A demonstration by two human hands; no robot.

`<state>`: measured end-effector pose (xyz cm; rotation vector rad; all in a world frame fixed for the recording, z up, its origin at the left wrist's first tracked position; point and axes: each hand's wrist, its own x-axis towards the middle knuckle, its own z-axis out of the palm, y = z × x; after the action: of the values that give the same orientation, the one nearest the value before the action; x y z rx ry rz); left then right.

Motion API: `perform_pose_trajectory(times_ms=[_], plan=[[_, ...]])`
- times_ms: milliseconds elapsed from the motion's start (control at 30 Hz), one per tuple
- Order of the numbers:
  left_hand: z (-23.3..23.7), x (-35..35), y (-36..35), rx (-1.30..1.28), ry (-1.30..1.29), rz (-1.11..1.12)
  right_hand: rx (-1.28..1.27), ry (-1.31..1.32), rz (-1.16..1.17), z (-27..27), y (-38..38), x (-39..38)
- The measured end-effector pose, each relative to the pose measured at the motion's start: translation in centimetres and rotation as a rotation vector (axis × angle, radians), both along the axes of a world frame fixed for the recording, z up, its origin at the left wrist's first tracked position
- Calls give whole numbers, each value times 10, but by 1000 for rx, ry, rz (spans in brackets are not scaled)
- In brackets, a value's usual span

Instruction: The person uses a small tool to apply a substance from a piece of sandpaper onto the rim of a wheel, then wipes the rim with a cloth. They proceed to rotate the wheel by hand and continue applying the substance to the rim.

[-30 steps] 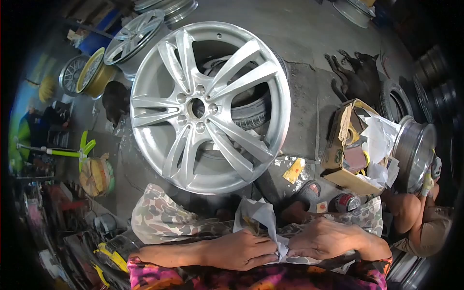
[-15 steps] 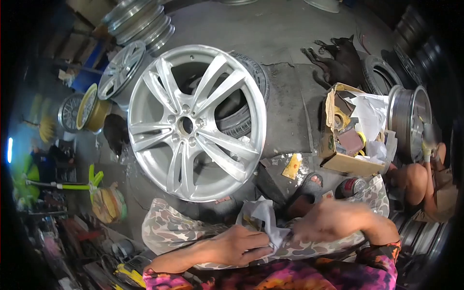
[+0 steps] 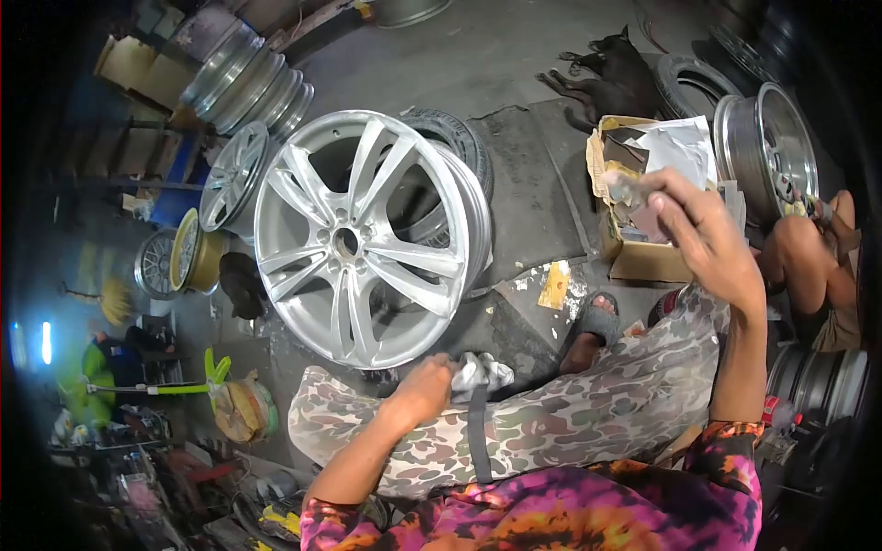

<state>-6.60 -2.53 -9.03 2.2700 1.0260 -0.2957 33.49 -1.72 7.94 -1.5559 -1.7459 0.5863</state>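
Observation:
My left hand point(image 3: 424, 390) rests on my camouflage-clad knee and grips a crumpled white cloth or paper point(image 3: 482, 372). My right hand point(image 3: 700, 230) is stretched out to the right, fingers bent over the open cardboard box point(image 3: 643, 260) of papers and sanding sheets; whether it holds anything I cannot tell. A large silver alloy wheel point(image 3: 363, 241) stands tilted just in front of my knees, leaning on a black tyre point(image 3: 459, 147).
Stacked rims point(image 3: 246, 83) lie far left, with a yellow rim point(image 3: 188, 248) below them. A black dog point(image 3: 606, 73) lies on the concrete beyond the box. A second person point(image 3: 813, 266) sits at right beside a silver rim point(image 3: 767, 151). Tools clutter the left floor.
My right hand let go of the white cloth and rose to the cardboard box. My left hand kept the cloth, now bunched on my knee. The view swung leftward and up.

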Motion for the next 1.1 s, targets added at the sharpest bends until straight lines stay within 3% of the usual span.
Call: perform_pose_trajectory(times_ms=[67,267,433,600,733,800,833,867,900,1000,1100], plan=[[1,2,4,106,-32,17,17,88,-92,-2,-7,11],[21,29,15,53,-30,-95,47,387,-269,-37,-38,53],[30,84,39,56,27,-222,108,443,-476,-109,-96,106],[-6,132,58,-5,-110,-176,-42,579,-675,-184,-163,115],[-88,154,83,-89,-108,-17,-135,622,-727,-242,-196,93],[-153,157,93,-105,-145,142,-190,470,-687,-257,-203,80],[-192,154,97,-127,-205,245,-113,261,-680,-253,-202,66],[-216,156,98,-131,-223,317,-17,390,-822,-309,-226,63],[-236,159,96,-140,-240,383,63,209,-1253,-308,-187,24],[-288,172,89,-122,-299,520,-205,321,-1047,-289,-233,29],[-287,199,90,-99,-228,563,-322,345,-1023,-279,-258,31]])
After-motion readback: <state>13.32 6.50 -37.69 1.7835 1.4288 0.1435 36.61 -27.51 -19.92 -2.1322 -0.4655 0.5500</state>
